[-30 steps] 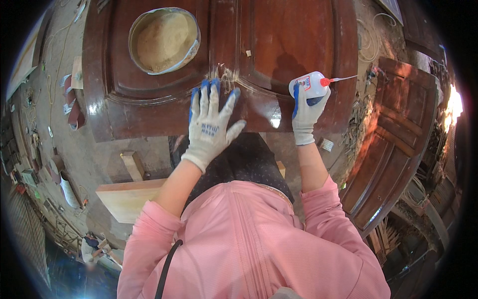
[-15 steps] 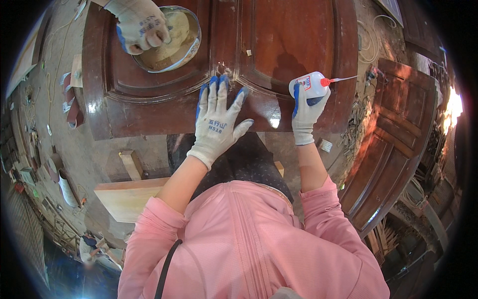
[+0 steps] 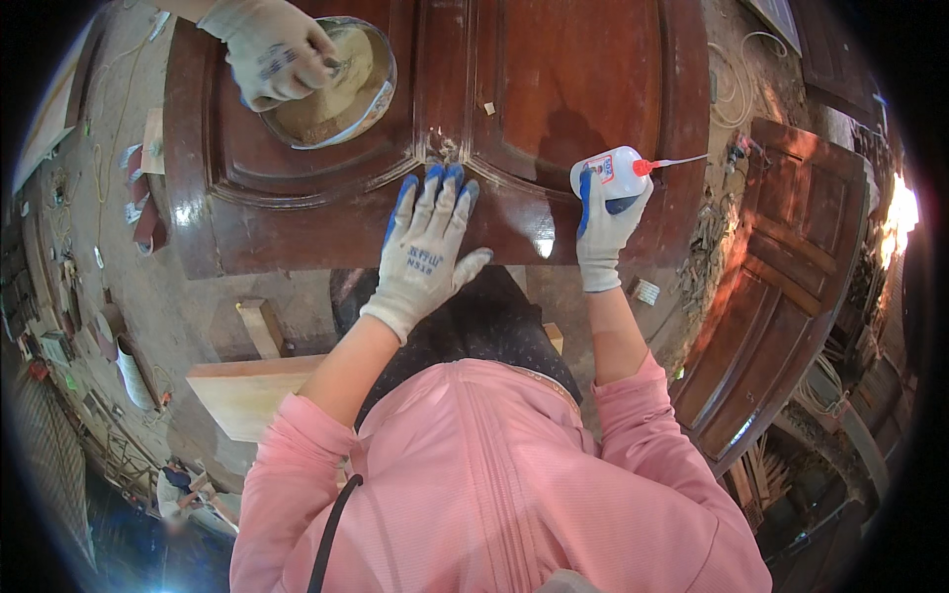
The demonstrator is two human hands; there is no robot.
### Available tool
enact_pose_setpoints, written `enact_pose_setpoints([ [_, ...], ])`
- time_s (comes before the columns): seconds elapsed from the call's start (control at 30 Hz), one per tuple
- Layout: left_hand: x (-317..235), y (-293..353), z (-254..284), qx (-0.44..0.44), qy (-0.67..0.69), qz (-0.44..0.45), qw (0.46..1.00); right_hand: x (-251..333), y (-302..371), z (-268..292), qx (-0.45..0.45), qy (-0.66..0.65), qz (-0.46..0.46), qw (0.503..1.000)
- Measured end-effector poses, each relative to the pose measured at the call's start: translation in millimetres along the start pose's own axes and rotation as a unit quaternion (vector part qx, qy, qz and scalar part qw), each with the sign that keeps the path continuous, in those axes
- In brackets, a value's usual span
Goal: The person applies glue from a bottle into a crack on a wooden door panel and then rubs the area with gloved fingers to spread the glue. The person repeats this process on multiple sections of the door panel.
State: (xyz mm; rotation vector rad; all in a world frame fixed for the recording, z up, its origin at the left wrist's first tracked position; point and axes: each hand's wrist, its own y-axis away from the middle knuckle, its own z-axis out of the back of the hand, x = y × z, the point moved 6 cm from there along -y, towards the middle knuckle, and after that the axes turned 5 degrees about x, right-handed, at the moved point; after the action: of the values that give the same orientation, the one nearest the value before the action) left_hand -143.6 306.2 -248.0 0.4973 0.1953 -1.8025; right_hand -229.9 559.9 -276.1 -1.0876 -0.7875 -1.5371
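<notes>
Over the near edge of a dark red-brown wooden door (image 3: 326, 232), my left hand (image 3: 425, 247) lies flat in a white glove with blue fingertips. Its fingers are stretched out, just short of a pale, scuffed patch (image 3: 442, 148) where the panel mouldings meet. In my gloved right hand (image 3: 608, 237) is a white glue bottle (image 3: 623, 168), tipped sideways so its red cap and thin nozzle point right. A co-worker's gloved hand (image 3: 275, 54) hovers, fingers bunched, over a bowl (image 3: 388, 94) of sandy powder resting on the door.
A small pale chip (image 3: 489, 109) lies on the door. To the right leans another panelled door (image 3: 771, 287). Near my left forearm are a light wooden board (image 3: 242, 400) and a wood block (image 3: 260, 328). Cords and scraps litter the floor.
My left hand has drawn back slightly toward me, its fingers closer together. The co-worker's hand has shifted a little at the bowl. My right hand keeps the bottle almost still.
</notes>
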Motion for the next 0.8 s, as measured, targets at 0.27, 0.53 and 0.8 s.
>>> enact_pose_setpoints([
  [0.27, 2, -1, 0, -0.004, 0.009, 0.021, 1.0, 3, 0, -3, 0.002, -0.019, -0.006, 1.0],
  [0.53, 1, -10, 2, -0.033, -0.002, 0.047, 0.998, 5, -1, -2, 0.007, -0.016, 0.019, 1.0],
  [0.8, 0, -2, -5, -0.04, 0.022, 0.057, 0.997, 6, -2, 0, -0.001, -0.028, 0.019, 0.999],
])
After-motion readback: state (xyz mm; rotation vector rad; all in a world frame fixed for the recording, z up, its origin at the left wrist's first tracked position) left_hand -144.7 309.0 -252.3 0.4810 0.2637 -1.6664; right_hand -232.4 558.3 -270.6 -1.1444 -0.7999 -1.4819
